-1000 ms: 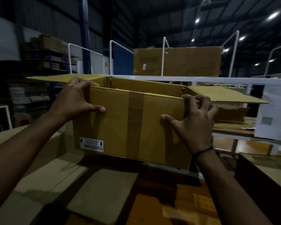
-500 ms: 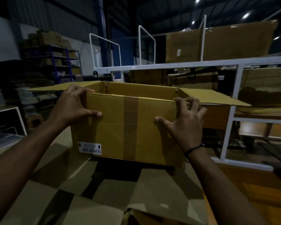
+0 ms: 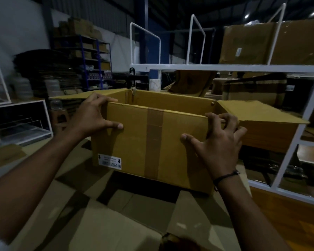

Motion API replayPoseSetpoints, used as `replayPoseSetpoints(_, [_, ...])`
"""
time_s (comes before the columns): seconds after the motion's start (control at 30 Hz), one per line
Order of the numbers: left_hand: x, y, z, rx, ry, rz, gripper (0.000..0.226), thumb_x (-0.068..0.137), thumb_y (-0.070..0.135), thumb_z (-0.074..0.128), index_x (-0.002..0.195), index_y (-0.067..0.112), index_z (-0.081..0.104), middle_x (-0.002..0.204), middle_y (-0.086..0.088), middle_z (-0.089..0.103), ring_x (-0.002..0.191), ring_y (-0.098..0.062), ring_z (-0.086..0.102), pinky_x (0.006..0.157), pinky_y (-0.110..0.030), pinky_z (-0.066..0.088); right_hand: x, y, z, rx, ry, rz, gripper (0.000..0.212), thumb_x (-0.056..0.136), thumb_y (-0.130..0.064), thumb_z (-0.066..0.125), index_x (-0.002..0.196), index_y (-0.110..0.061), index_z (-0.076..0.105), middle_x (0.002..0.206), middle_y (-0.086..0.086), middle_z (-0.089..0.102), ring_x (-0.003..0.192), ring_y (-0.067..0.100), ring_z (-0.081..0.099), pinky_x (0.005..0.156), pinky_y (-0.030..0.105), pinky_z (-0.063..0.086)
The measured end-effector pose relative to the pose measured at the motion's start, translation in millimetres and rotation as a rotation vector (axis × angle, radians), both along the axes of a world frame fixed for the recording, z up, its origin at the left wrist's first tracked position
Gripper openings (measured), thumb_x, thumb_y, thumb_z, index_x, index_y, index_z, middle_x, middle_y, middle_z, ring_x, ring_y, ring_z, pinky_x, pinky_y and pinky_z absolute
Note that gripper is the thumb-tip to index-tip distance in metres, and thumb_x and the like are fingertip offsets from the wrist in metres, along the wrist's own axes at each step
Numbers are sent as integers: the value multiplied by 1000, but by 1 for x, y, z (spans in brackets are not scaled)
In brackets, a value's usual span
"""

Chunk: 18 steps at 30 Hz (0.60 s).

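An open brown cardboard box [image 3: 152,138] hangs in front of me, its flaps spread out to the left and right. A strip of brown tape runs down its near wall, and a white label sits upside down at the lower left. My left hand [image 3: 92,116] grips the box's upper left corner, fingers over the rim and thumb on the near wall. My right hand [image 3: 216,144] grips the upper right corner the same way. A dark band circles my right wrist. The inside of the box is hidden from here.
Flattened cardboard sheets [image 3: 101,211] lie below the box. A white metal rack [image 3: 225,67] with large cartons stands behind and to the right. Blue shelving [image 3: 91,60] with boxes is at the back left. A white cabinet [image 3: 20,120] stands at the left.
The view has swung left and the box has come lower over the flattened cardboard. Both hands keep the same hold on the box's corners.
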<state>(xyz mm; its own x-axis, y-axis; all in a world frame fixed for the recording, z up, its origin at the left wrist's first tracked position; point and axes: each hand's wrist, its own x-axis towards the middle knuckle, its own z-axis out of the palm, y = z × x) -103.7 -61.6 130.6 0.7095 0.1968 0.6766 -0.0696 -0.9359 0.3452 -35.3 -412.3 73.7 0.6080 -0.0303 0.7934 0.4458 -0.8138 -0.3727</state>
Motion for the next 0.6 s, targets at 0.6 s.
replayPoseSetpoints(0.6, [-8, 164, -54, -77, -6, -195, 90, 54, 48, 97, 135, 32, 61, 136, -4, 50, 126, -30, 49, 93, -47, 50, -80, 150, -24, -63, 25, -201, 87, 64, -77, 75, 136, -35, 48, 144, 7, 34, 123, 41, 37, 85, 52, 50])
